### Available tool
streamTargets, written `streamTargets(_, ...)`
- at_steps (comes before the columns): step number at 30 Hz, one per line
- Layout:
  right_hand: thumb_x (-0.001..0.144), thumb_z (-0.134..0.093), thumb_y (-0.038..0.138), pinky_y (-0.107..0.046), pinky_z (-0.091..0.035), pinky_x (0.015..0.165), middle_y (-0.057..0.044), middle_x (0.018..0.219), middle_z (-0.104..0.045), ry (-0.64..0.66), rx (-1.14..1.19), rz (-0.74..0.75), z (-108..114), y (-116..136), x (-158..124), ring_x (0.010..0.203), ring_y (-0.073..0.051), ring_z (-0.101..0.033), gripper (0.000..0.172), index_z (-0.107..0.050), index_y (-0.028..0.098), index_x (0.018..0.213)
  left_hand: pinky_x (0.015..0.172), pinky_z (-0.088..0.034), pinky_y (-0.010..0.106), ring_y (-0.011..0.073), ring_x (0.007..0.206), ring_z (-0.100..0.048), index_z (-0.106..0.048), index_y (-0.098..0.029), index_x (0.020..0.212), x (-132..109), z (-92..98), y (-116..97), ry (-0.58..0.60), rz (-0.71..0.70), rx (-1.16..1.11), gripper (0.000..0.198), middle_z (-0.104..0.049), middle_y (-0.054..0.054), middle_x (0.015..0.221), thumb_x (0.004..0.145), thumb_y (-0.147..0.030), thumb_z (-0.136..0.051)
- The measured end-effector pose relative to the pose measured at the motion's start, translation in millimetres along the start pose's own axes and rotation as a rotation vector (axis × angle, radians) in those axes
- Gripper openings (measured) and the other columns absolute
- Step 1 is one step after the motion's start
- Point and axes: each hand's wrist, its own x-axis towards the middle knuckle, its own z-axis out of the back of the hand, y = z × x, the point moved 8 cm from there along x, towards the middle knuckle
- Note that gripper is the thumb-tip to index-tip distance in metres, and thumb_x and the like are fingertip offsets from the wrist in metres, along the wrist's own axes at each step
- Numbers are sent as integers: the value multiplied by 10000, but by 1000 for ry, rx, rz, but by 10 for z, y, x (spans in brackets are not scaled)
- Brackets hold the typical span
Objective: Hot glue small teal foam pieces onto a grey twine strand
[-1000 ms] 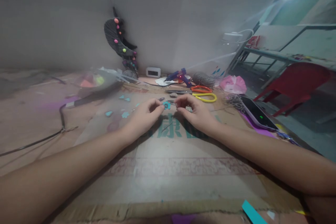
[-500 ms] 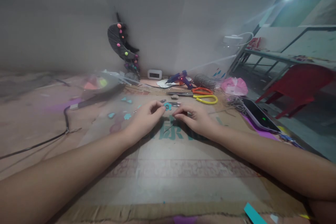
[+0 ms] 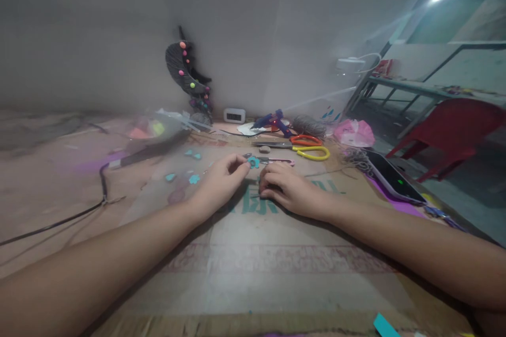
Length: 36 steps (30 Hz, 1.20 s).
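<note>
The left hand [image 3: 226,178] pinched the teal flower [image 3: 254,161] above the sheet [image 3: 237,292], where a slack grip could have dropped it; whether the curled right hand [image 3: 288,185] held the strand [image 3: 255,197] was unclear.

Left fingers [image 3: 241,169] pinching teal flower [image 3: 254,162], scissors [image 3: 294,146] beyond

table: pinkish [image 3: 47,189] | on it: printed cardboard [image 3: 245,292]; white clock [image 3: 234,115]; black cable [image 3: 104,185]; gray yarn [image 3: 309,125]
</note>
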Motion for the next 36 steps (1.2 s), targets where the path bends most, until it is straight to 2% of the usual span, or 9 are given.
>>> streamTargets(3,970,-491,245,-418,-441,873,-99,945,-653,-77,-48,-22,92,-65,-12,931,-234,-568,192,-631,174,859,693,-415,269,166,748,-538,-571,-196,800,-3,5,-7,-5,-17,10,220,-583,-9,750,860,-404,-532)
streamTargets(6,973,-476,251,-412,-448,884,-102,1000,-663,-270,15,-115,255,-210,-47,970,-233,-584,154,-614,187,951,700,-413,276,173,740,-544,-563,-199,782,-6,2,-7,-4,-15,24,230,-579,-7,736,856,-413,-520)
streamTargets(10,911,-545,241,-336,-471,739,-51,863,-616,-446,109,-227,349,-363,-89,803,-192,-576,42,-531,206,892,671,-408,266,168,726,-543,-569,-198,793,2,-23,-1,10,-32,2,226,-590,-7,740,864,-404,-507)
streamTargets(12,888,-539,220,-304,-451,673,-18,774,-556,-493,109,-233,373,-368,-96,714,-169,-535,120,-461,220,797,640,-394,256,159,710,-531,-567,-193,797,3,-35,3,16,-35,-13,218,-590,-9,746,867,-391,-511)
streamTargets(16,883,-526,218,-283,-442,636,-3,728,-541,-477,119,-274,355,-374,-99,669,-155,-525,133,-458,221,768,625,-386,248,145,686,-517,-552,-190,783,-11,-43,-11,20,-32,-44,203,-562,-20,718,870,-370,-520)
streamTargets(18,902,-531,259,-290,-471,666,-21,789,-596,-451,164,-303,328,-395,-101,710,-163,-568,58,-541,203,887,636,-391,251,147,689,-521,-546,-192,778,-17,-51,-30,31,-39,-42,204,-556,-20,713,872,-371,-517)
streamTargets(21,920,-527,300,-325,-508,755,-63,933,-680,-385,215,-315,279,-407,-75,836,-193,-636,199,-616,189,1059,645,-394,258,156,702,-527,-549,-194,774,-23,-58,-66,40,-60,1,216,-560,-13,715,874,-382,-511)
streamTargets(25,909,-537,293,-354,-511,830,-70,959,-729,-346,213,-282,282,-369,-27,904,-217,-666,190,-696,196,947,669,-415,258,160,716,-559,-584,-188,766,-42,-81,-125,67,-83,41,214,-603,-5,723,868,-366,-526)
streamTargets(36,853,-592,336,-322,-499,722,-42,799,-705,-299,309,-369,205,-327,-37,776,-201,-641,176,-672,198,778,726,-455,256,182,805,-635,-664,-186,841,-110,-142,-219,174,-136,98,176,-706,18,847,865,-317,-548)
